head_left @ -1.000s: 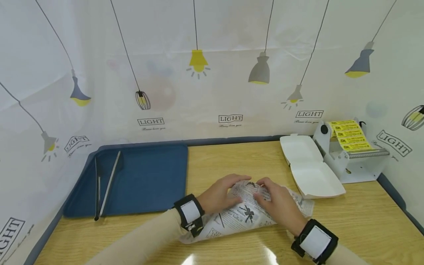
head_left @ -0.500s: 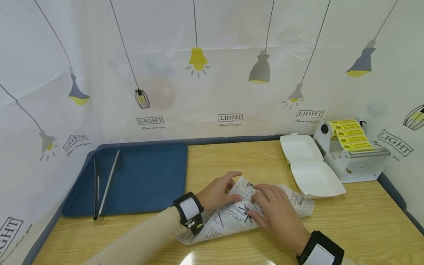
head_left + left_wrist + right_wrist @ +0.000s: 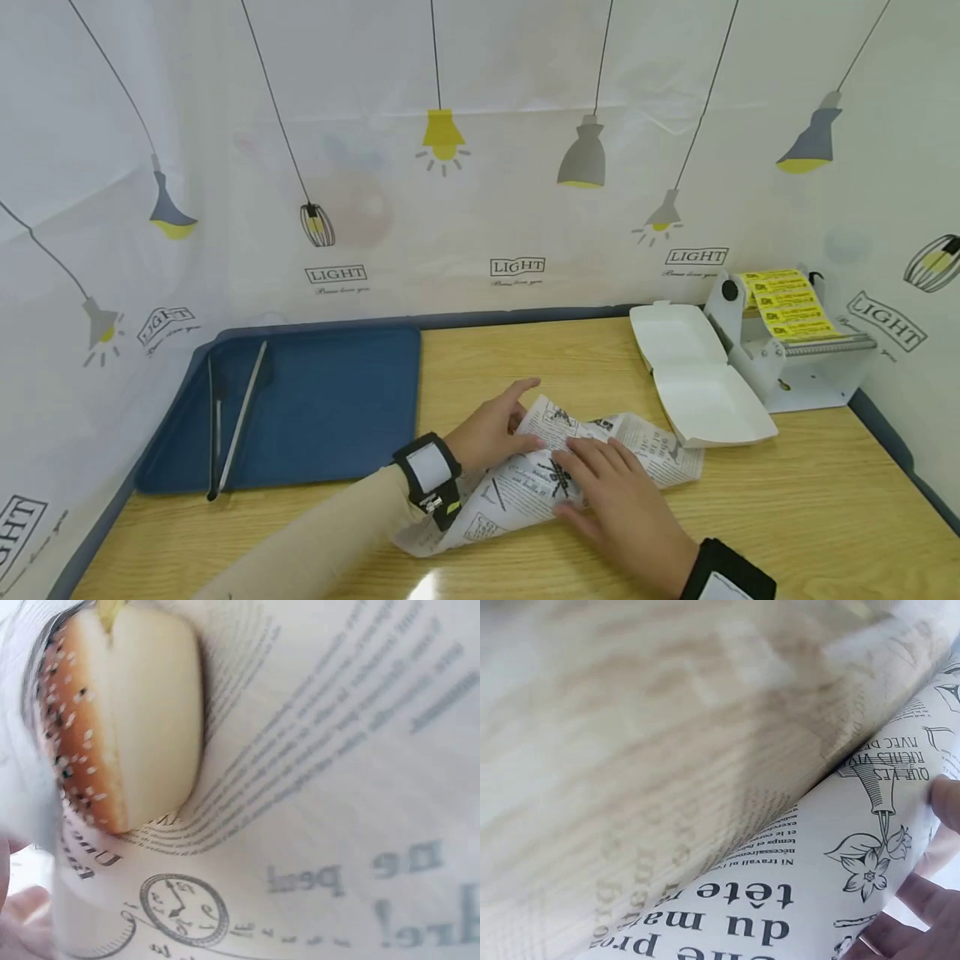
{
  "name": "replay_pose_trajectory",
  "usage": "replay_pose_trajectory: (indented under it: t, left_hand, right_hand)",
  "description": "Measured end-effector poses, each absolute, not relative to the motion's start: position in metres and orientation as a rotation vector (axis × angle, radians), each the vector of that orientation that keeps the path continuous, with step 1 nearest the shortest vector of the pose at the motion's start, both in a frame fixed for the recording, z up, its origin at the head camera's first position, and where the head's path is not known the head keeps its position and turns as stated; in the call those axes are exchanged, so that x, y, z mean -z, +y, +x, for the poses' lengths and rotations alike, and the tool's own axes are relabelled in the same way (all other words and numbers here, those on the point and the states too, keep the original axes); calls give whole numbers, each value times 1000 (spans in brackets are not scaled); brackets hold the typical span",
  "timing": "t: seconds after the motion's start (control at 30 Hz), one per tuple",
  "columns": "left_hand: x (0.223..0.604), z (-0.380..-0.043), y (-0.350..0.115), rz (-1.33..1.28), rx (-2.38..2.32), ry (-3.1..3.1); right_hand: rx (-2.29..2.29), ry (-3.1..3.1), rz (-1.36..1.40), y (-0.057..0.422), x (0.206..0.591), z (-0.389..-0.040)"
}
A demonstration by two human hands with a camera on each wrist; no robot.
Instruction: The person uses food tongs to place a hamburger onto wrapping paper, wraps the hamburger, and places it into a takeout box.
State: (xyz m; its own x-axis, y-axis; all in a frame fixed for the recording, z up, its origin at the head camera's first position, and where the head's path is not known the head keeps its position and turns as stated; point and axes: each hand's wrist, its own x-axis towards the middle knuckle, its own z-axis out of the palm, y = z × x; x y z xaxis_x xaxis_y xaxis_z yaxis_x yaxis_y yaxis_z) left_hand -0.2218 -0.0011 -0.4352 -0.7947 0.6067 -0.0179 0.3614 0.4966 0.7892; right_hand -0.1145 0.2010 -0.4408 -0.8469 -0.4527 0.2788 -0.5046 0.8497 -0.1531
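Note:
A sheet of newspaper-print wrapping paper (image 3: 517, 492) is folded over a lump at the table's front middle. In the left wrist view, a sesame-seed bun (image 3: 150, 720) lies inside the paper's fold, with a bit of something yellow-green at its top. My left hand (image 3: 491, 432) grips the paper at the far left side, thumb on the printed face, other fingers partly hidden behind it. My right hand (image 3: 618, 504) rests on the paper's right part, fingers fairly straight and spread. The right wrist view shows the printed paper (image 3: 780, 892) up close, with fingers at its right edge.
A blue tray (image 3: 337, 408) with metal tongs (image 3: 243, 417) on it stands at the left. To the right lie an open white takeaway box (image 3: 712, 404) and a label dispenser (image 3: 795, 358) with yellow labels. A lamp-print sheet (image 3: 450, 217) hangs behind the table.
My right hand has moved down towards me, from curled at the paper's top to lying over its front. The left index finger has lifted off the paper's top edge.

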Motion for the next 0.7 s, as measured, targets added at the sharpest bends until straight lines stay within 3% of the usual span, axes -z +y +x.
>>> replay_pose_trajectory:
  t: [0.43, 0.7]
  left_hand:
    - [435, -211, 5, 1183, -652, 2788]
    - [426, -212, -3, 1119, -776, 2475]
  right_hand:
    - [-284, -2777, 729, 202, 441, -109]
    - [-294, -2756, 735, 201, 441, -109]
